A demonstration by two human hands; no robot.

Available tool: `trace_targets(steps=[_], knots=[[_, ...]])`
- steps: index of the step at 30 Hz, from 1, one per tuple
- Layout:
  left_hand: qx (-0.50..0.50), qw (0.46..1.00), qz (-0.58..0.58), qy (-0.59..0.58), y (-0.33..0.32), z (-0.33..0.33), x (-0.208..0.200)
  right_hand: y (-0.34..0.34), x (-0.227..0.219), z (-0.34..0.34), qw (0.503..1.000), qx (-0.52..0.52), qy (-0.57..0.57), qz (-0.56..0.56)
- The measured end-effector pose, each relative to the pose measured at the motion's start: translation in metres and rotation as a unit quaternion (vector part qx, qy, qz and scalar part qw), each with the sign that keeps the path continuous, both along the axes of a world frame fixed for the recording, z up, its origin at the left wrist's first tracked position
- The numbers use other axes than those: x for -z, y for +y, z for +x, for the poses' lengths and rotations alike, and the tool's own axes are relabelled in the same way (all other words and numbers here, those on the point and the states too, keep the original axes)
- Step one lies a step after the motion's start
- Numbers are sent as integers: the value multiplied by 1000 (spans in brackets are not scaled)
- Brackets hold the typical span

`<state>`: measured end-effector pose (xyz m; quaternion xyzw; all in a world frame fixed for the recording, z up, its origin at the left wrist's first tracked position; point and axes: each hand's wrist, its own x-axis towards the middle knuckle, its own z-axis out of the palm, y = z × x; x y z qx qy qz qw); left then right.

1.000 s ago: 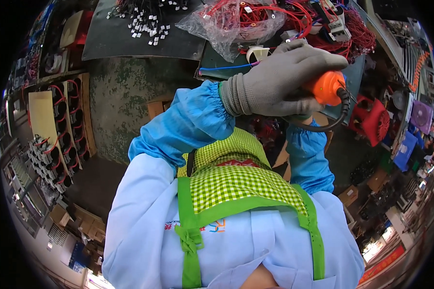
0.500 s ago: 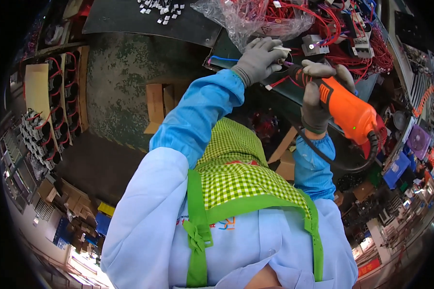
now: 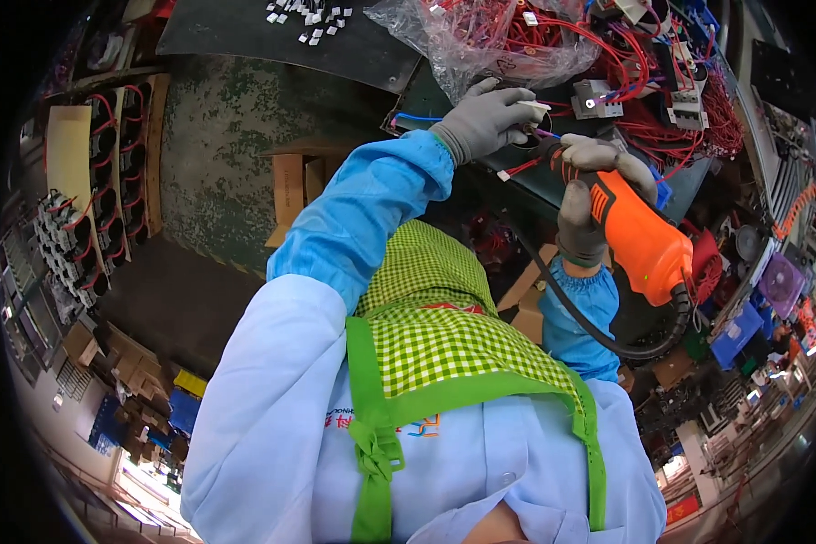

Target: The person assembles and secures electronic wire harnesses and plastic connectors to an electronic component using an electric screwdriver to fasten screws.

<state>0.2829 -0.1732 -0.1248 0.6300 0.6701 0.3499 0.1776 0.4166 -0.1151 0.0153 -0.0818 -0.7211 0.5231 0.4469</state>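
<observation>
My right hand (image 3: 591,195), in a grey glove, is wrapped round an orange corded power tool (image 3: 644,238) that looks like an electric screwdriver. Its front end points left, toward my other hand, and a black cable (image 3: 648,352) loops back from its rear. My left hand (image 3: 488,122), also gloved in grey, is closed on a small whitish part (image 3: 537,109) with a thin wire beside it. The tool's tip lies close to that part; whether they touch I cannot tell. Just below, red wires end in a small white connector (image 3: 504,176).
A clear plastic bag (image 3: 462,45) of red wires lies on the bench beyond my hands. Grey-white switch-like blocks (image 3: 598,98) sit right of it. White connectors (image 3: 315,16) are scattered on a dark board (image 3: 236,36). A cardboard box (image 3: 288,190) stands at left.
The orange tool and my right hand have shifted slightly left and toward me, with the cable swinging lower. My left hand keeps its grip on the whitish part.
</observation>
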Motion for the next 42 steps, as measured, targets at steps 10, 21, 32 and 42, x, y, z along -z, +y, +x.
trace_targets(steps=[10,21,32,42], knots=[[4,998,-45,40,2,1,-11,-9,-26,-1,991,47,-126,-19],[13,992,-125,-33,32,-15,-50,-7,-100,78,1000,24,2,-15],[45,766,-371,-523,43,-59,-70,-47,-14,161,913,222,-324,-109],[12,795,-397,-458,37,-62,-34,-67,-6,180,895,174,-392,-120]])
